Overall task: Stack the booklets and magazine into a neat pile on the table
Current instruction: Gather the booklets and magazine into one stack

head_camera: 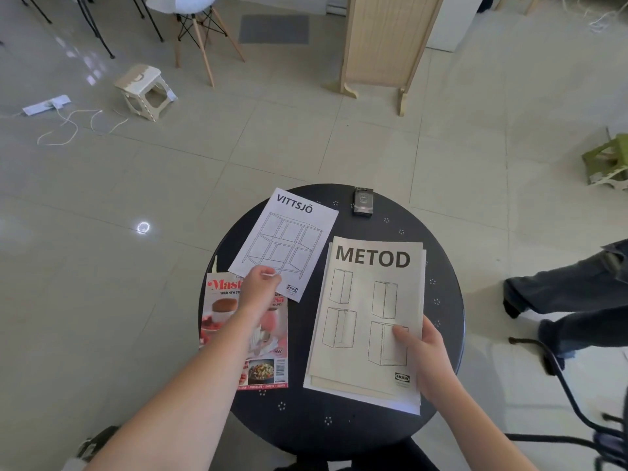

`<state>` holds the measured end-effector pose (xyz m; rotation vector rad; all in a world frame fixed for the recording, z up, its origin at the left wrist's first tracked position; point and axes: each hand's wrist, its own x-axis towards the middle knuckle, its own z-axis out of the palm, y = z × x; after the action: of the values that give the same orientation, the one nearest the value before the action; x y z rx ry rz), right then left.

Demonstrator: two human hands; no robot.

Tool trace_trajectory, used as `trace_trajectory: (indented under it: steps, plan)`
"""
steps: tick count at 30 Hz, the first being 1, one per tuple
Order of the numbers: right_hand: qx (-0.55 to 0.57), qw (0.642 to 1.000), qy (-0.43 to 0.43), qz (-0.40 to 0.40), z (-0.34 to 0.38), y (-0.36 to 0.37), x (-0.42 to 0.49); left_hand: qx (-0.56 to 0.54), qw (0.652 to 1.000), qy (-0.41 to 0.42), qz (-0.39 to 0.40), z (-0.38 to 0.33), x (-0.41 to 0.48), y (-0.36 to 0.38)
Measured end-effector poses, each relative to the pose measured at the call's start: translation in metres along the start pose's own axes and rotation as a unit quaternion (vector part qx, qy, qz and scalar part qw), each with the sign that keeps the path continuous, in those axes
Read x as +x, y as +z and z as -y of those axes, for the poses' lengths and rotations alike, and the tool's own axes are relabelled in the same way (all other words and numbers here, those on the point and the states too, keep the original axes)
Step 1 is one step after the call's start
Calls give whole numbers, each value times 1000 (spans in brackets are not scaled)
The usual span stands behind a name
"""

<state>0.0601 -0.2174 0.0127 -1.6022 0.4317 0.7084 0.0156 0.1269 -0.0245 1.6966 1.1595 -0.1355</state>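
On the round black table [339,423] lie three printed items. The white VITTSJÖ booklet [289,236] sits tilted at the back left, its lower corner overlapping the red food magazine [224,321] at the left edge. My left hand [260,288] pinches the VITTSJÖ booklet's lower left edge, above the magazine. The cream METOD booklet [360,314] lies on the right on top of other sheets. My right hand [424,355] grips its lower right edge, thumb on the cover.
A small dark box [363,201] stands at the table's far edge. A person's legs in dark trousers [571,294] are at the right, by a black chair frame [571,402]. Stools, a folding screen and cables are on the tiled floor beyond.
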Motion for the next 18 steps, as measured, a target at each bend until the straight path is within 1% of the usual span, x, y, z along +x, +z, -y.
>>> trace_trajectory:
  steps: [5, 10, 14, 18]
  plan:
    - [3, 1000, 14, -4, 10, -1, 26, 94, 994, 20, -51, -14, 45, -9]
    - [-1, 1000, 20, -6, 18, 0, 51, 210, 972, 6, -103, -22, 85, -11]
    - [-3, 1000, 27, -5, 21, 0, 63, 236, 966, -9, -101, -23, 104, -11]
    - [-13, 999, 30, -8, 22, -1, 70, 240, 963, -17, -119, -21, 114, -6]
